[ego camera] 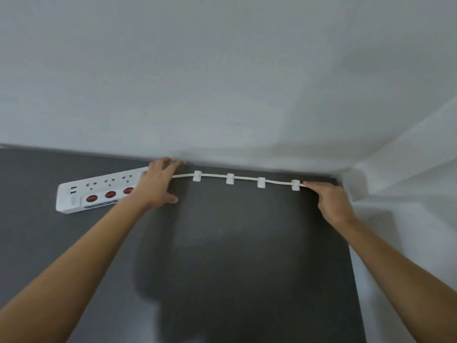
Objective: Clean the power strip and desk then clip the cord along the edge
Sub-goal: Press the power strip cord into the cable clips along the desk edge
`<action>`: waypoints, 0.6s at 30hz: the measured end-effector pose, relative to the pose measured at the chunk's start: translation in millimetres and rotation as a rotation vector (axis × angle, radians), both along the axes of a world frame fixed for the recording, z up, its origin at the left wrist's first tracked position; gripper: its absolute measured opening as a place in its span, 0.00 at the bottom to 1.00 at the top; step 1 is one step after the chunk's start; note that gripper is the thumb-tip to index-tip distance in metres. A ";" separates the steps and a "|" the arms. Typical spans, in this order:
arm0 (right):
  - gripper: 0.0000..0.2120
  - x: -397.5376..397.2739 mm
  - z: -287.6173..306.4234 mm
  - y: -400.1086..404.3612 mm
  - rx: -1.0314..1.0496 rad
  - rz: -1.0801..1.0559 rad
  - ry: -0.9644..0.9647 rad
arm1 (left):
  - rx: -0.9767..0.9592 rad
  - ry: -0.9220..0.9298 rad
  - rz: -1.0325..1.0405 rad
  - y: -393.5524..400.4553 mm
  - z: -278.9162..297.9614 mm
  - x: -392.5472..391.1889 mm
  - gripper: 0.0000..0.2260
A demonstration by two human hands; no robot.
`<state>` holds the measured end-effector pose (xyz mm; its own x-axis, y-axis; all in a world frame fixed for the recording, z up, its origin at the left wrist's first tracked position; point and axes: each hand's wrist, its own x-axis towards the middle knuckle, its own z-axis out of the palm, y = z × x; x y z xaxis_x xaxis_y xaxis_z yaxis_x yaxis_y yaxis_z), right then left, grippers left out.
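The cord (244,178) already runs through 4 clips (230,178) along the surface's (247,243) back edge, right hand (331,201) fingers pinching its end, left hand (158,184) spread flat over the power strip (99,190), so little looks left.

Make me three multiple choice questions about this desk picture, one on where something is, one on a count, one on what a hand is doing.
1. Where does the power strip lie?
A. Far left of the desk, near the wall
B. Right corner
C. Near front edge

2. How many white clips hold the cord?
A. Two
B. Four
C. Six

3. What is the right hand doing?
A. Resting flat
B. Pinching the cord beside the rightmost clip
C. Pressing a red switch

Key: 1 A, the strip sits at the left by the wall under the left hand. 2 B, four clips show along the cord. 3 B, its fingers close on the cord end.
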<state>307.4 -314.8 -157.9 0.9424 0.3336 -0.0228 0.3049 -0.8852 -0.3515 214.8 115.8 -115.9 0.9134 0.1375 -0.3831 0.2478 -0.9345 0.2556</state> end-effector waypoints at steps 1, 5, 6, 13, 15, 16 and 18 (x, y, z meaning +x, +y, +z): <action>0.28 -1.2 -0.1 -1.6 -0.015 -0.023 -0.023 | 0.119 0.082 0.037 27.2 2.8 -8.4 0.48; 0.27 -4.9 0.3 4.0 -0.110 -0.054 -0.075 | 0.189 0.161 0.023 84.0 2.6 -20.1 0.44; 0.26 -5.6 0.8 5.8 -0.122 -0.078 -0.077 | 0.149 0.138 -0.007 88.4 1.4 -17.7 0.43; 0.24 -10.1 8.5 12.7 -0.139 -0.169 -0.069 | -0.001 0.032 -0.083 99.3 -1.6 -4.4 0.40; 0.24 -9.9 9.7 13.5 -0.148 -0.178 -0.022 | 0.036 0.006 -0.103 100.8 -3.4 -5.8 0.41; 0.24 -11.6 10.7 13.3 -0.151 -0.172 0.008 | 0.071 -0.020 -0.107 99.3 -3.6 -7.9 0.41; 0.24 -20.1 17.3 10.1 -0.143 -0.128 0.044 | 0.141 -0.120 -0.069 89.3 -4.0 -16.7 0.41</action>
<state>287.3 -304.7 -140.7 0.9741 0.2012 -0.1033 0.1734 -0.9576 -0.2301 198.1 205.2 -119.9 0.9604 0.1177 -0.2526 0.1578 -0.9767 0.1451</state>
